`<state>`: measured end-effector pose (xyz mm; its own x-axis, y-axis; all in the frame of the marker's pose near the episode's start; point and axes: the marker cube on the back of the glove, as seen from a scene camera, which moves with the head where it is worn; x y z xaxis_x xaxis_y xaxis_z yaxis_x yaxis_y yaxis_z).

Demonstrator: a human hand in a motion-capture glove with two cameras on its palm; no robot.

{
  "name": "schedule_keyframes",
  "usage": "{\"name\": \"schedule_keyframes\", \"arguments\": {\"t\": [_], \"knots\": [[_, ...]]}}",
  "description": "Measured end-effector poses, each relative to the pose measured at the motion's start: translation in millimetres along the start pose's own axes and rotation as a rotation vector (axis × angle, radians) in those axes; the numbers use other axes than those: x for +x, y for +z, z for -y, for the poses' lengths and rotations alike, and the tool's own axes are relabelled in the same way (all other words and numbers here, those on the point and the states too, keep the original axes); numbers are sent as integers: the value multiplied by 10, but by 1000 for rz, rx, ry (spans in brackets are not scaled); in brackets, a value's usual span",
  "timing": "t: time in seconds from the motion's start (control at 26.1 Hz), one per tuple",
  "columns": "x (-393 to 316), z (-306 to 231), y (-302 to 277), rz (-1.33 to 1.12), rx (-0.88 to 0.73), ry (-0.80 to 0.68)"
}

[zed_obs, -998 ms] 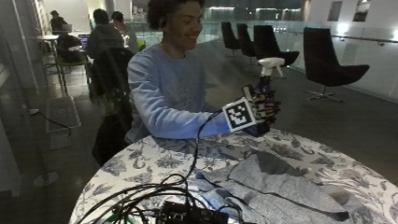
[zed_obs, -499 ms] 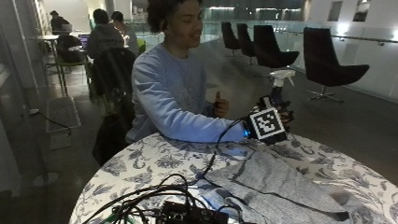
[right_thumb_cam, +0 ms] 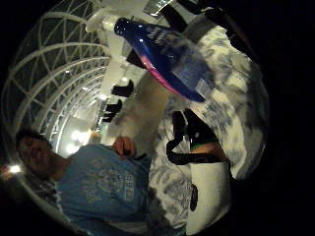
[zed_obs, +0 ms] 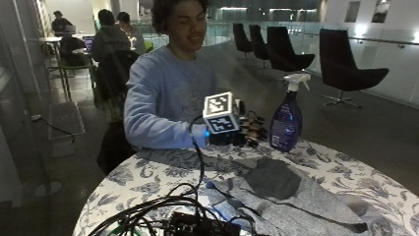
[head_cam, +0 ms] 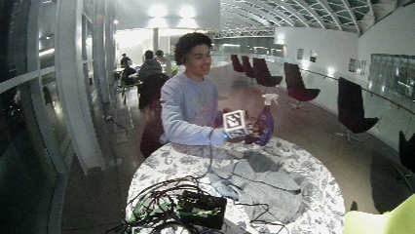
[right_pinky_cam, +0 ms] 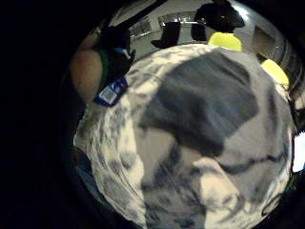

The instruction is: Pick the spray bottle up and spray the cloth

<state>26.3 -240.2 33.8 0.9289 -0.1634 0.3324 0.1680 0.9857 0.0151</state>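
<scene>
Now: spray bottle [zed_obs: 286,120] upright on table [zed_obs: 340,169] | right hand [zed_obs: 245,133] beside it, grip seemingly apart | cloth [zed_obs: 288,189] flat.

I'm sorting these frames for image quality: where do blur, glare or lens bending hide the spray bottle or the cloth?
Outside view: dim but readable, spray bottle upright on the table, cloth clear. Wide outside view: bright ceiling lights glare, walls bow. Thumb side palm view: strongly bent, bottle looks stretched. Little finger side palm view: cloth smeared, edges black.
</scene>
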Motion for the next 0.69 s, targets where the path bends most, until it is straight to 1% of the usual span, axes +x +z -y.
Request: {"name": "schedule_keyframes", "arguments": {"t": [0.19, 0.38, 0.54, 0.69], "knots": [[241, -867, -404, -216, 8, 106], [350, -1619, -656, -329, 22, 187], [406, -2059, -813, -384, 45, 243], [456, -2353, -882, -402, 47, 289]]}}
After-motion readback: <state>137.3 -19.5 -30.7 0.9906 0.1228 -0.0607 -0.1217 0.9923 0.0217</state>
